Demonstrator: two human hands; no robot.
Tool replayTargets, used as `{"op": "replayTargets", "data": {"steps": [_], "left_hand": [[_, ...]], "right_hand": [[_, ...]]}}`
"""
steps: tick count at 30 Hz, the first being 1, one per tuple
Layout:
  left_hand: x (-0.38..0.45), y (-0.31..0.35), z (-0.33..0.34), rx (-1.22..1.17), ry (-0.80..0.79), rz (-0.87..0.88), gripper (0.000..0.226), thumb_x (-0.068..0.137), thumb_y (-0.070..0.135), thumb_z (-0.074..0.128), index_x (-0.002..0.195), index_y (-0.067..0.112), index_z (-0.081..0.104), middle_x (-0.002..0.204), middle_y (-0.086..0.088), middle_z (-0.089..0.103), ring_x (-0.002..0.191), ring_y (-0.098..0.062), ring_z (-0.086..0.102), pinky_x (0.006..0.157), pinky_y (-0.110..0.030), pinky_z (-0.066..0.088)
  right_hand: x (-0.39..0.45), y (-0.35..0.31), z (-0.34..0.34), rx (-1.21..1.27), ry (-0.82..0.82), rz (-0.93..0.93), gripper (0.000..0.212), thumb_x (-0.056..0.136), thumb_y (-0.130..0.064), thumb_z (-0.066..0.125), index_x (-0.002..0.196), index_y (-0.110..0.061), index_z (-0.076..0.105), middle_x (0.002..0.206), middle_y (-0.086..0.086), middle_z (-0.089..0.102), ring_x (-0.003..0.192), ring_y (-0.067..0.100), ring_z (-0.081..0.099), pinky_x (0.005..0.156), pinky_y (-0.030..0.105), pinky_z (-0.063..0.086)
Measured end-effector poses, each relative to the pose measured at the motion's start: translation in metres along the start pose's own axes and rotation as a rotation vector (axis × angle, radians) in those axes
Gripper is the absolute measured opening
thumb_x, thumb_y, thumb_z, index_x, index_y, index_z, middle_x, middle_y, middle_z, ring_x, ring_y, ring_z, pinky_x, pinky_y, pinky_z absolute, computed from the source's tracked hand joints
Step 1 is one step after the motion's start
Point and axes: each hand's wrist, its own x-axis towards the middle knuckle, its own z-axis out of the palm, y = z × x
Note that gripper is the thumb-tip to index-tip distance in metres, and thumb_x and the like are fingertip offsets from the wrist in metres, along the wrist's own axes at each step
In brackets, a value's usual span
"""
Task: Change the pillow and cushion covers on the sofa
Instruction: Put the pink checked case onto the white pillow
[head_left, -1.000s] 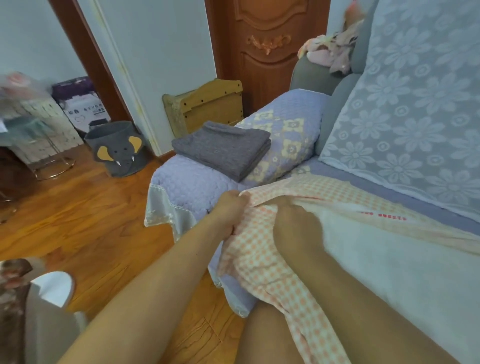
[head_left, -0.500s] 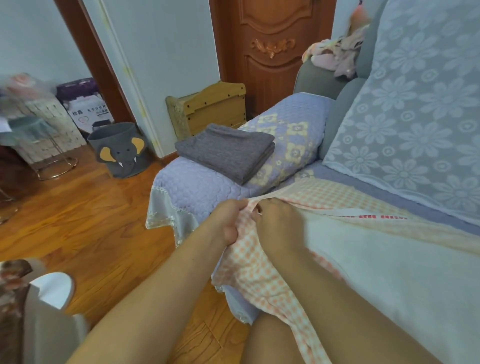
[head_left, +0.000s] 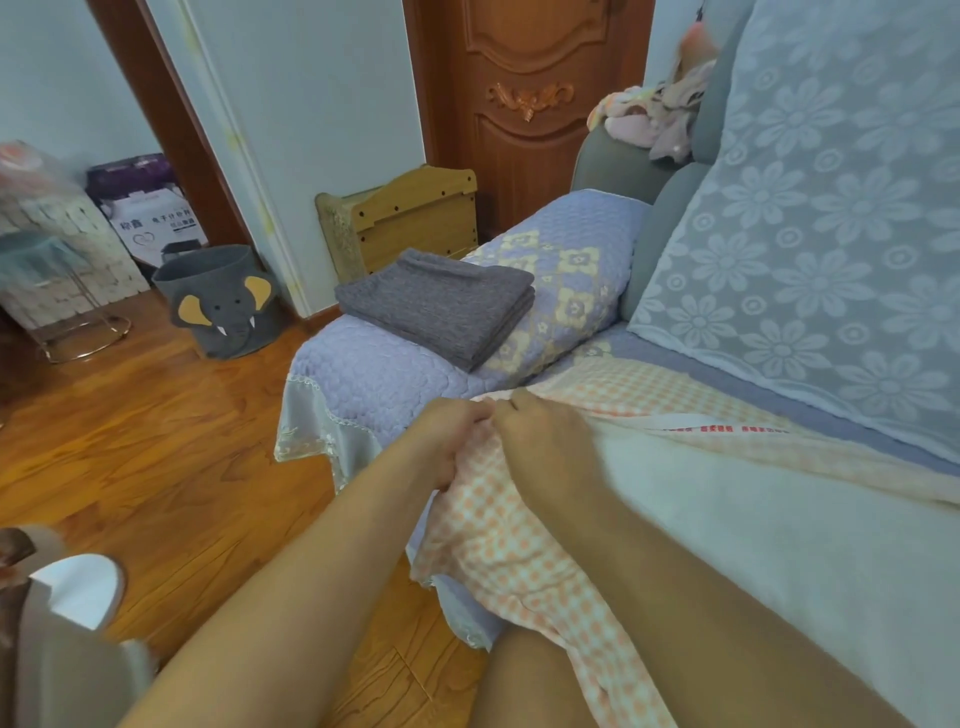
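Note:
An orange-and-white checked pillow cover (head_left: 514, 551) lies partly over a white pillow (head_left: 779, 545) on the sofa seat. My left hand (head_left: 447, 441) grips the cover's open corner, fingers curled into the cloth. Right beside it, my right hand (head_left: 545, 447) pinches the same edge, knuckles almost touching the left hand. The loose cover hangs down over the seat's front edge and across my leg. A stack of folded grey covers (head_left: 436, 306) rests on the sofa arm beyond my hands.
The sofa arm (head_left: 363, 374) wears a quilted lilac cover with lace trim. A floral lace cushion (head_left: 831, 234) leans on the backrest. A grey elephant basket (head_left: 223, 306), a wooden crate (head_left: 410, 218) and a door stand behind on the wooden floor.
My right hand has slid left along the cover's edge until it meets my left hand. The cover's edge has bunched up between them.

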Motion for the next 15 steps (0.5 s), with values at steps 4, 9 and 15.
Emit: {"op": "replayTargets", "data": {"steps": [4,9,15], "left_hand": [[0.012,0.007,-0.006,0.388,0.227,0.141,0.046,0.09,0.025,0.066,0.124,-0.007,0.064,0.12,-0.023,0.069,0.105,-0.034,0.067,0.083,-0.043,0.054],[0.03,0.003,-0.006,0.536,0.287,0.271,0.034,0.102,0.027,0.054,0.118,0.0,0.068,0.114,-0.023,0.069,0.104,-0.038,0.065,0.087,-0.041,0.054],[0.002,-0.005,0.039,1.028,0.48,0.623,0.037,0.101,0.033,0.053,0.135,0.018,0.054,0.131,-0.012,0.051,0.123,-0.037,0.045,0.097,-0.049,0.04]], "right_hand": [[0.019,0.038,-0.03,-0.093,-0.01,-0.57,0.013,0.069,-0.005,0.063,0.067,-0.018,0.064,0.063,0.0,0.055,0.047,0.024,0.056,0.041,0.029,0.032],[0.004,0.11,-0.077,-0.115,-0.212,-0.587,0.016,0.079,-0.005,0.065,0.074,-0.02,0.061,0.072,-0.004,0.054,0.058,0.023,0.054,0.047,0.035,0.043],[-0.036,0.138,-0.11,0.301,-0.582,0.056,0.027,0.101,-0.047,0.05,0.124,-0.035,0.055,0.099,-0.014,0.065,0.09,0.008,0.058,0.084,0.033,0.048]]}}
